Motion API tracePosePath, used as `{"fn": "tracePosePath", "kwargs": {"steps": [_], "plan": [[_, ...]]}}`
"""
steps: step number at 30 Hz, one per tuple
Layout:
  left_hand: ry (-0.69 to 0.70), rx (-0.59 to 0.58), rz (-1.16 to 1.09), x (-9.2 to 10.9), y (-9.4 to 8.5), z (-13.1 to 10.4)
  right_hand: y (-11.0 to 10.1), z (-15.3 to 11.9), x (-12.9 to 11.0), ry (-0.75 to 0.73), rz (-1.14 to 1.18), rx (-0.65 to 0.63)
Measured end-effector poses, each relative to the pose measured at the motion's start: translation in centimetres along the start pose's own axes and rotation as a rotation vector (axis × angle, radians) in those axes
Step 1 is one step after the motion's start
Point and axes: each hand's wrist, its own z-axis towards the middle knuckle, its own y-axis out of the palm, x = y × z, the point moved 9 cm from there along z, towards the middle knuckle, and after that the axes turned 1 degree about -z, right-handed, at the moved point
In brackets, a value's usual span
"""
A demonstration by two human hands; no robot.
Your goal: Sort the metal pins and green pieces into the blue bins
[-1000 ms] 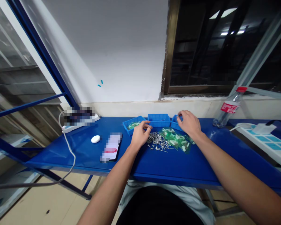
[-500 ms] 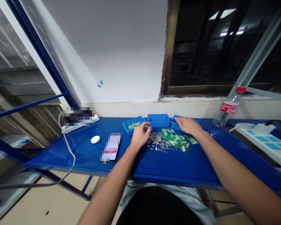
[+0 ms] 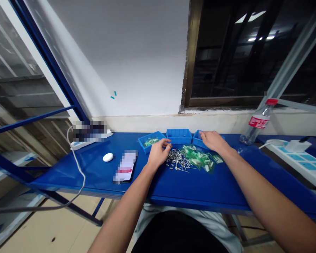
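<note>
My left hand (image 3: pixel 158 153) rests at the left side of a pile of metal pop rivets (image 3: pixel 181 160), its fingers loosely curved and the thumb apart from them; I see nothing held. Over the right blue bin (image 3: pixel 197 141) is my right hand (image 3: pixel 214 141), its fingertips bent down and drawn together at the bin's near left part. What they hold, if anything, is too small to make out. Green-and-white packets (image 3: pixel 200 158) lie between the hands, against the rivets. The middle blue bin (image 3: pixel 178 140) has a thin metal piece across it. Similar packets sit in the left blue bin (image 3: pixel 144 144).
On the blue table (image 3: pixel 184 188), a phone (image 3: pixel 125 167) and a white oval object (image 3: pixel 107 157) lie to the left. A bottle with a red cap (image 3: pixel 258 123) stands at the back right, beside a power strip (image 3: pixel 302 160). A cable (image 3: pixel 81 175) hangs over the left edge.
My right hand's fingers have bent downward and drawn in over the right bin. My left hand has stayed almost still.
</note>
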Motion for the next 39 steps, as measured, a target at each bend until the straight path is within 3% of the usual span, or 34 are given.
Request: {"fn": "tracePosePath", "kwargs": {"steps": [4, 7, 13, 17, 24, 39], "plan": [[0.003, 0.003, 0.006, -0.2, 0.0, 0.0, -2.3, -0.2, 1.3, 0.100, 0.237, 0.159], [0.003, -0.004, 0.011, -0.3, 0.1, 0.0, -2.8, -0.4, 2.3, 0.162, 0.421, 0.217], [0.003, -0.005, 0.022, -0.1, 0.1, 0.0, -2.9, -0.4, 1.7, 0.097, 0.251, 0.226], [0.008, -0.010, 0.027, -0.1, 0.2, 0.0, -2.0, -0.2, 1.1, 0.056, 0.085, 0.144], [0.015, -0.034, 0.021, -0.1, 0.4, 0.0, 1.4, -0.2, -1.0, -0.091, 0.031, -0.161], [0.014, -0.073, 0.042, -0.3, 0.7, -0.2, 2.0, -0.2, -1.4, -0.010, -0.025, -0.331]]}}
